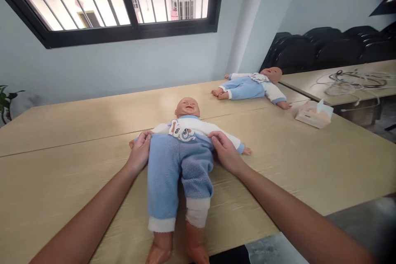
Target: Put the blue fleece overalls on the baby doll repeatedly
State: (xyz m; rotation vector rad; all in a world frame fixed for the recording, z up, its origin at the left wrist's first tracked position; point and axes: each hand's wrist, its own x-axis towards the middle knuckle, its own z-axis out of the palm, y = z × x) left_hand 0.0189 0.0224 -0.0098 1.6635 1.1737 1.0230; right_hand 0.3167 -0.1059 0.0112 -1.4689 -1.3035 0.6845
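Observation:
A baby doll [185, 109] lies on its back on the wooden table [77, 173], feet toward me. It wears a white top and blue fleece trousers [176, 169]. My left hand [140, 152] grips the waistband of the trousers at the doll's left-of-frame hip, fingers curled round the fabric. My right hand [224, 150] pinches the waistband at the other hip. Both of the doll's bare feet hang near the table's front edge.
A second doll [252, 86] in the same clothes lies at the back right. A tissue box [314, 114] sits right of it. A neighbouring table [309, 80] carries tangled cables [352, 80]. Black chairs line the right wall; a window is above.

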